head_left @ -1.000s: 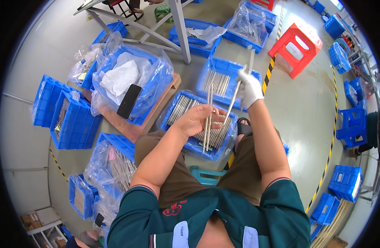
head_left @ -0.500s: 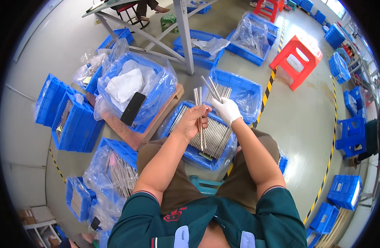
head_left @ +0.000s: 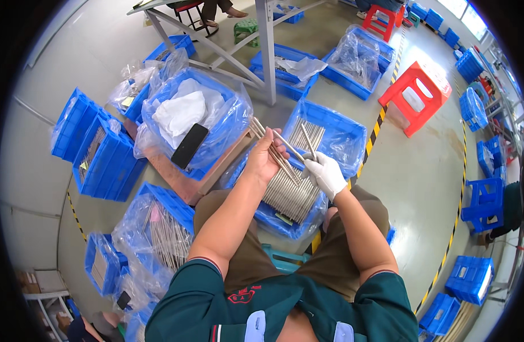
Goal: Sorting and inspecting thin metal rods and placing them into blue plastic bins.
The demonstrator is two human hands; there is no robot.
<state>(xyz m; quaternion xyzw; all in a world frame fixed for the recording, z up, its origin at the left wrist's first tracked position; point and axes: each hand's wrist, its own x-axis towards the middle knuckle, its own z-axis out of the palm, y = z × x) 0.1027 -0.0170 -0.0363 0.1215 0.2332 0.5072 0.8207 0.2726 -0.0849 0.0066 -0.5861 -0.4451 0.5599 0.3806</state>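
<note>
My bare left hand (head_left: 265, 161) is closed around several thin metal rods (head_left: 283, 166), which slant from upper left to lower right. A white glove covers my right hand (head_left: 327, 175), whose fingers grip two more metal rods (head_left: 309, 141) that spread apart toward their far ends. One of these reaches over to the fingers of my left hand. Below both hands, a plastic-lined blue crate (head_left: 301, 231) between my knees holds rows of similar rods (head_left: 290, 199). Just beyond it stands a second lined blue crate (head_left: 353, 137) with rods on its left side.
At the left, a lined crate with white cloth (head_left: 179, 117) and a black phone (head_left: 190, 146) rests on a wooden pallet (head_left: 176, 181). Another crate of rods (head_left: 168, 239) stands nearer. A red stool (head_left: 413, 97) is at the right, past striped floor tape (head_left: 376, 134). A table leg (head_left: 266, 57) rises ahead.
My left hand has rolled more palm-up, tipping its rods from nearly upright to a slant. My right hand has moved slightly down, and one of its rods now leans toward my left hand.
</note>
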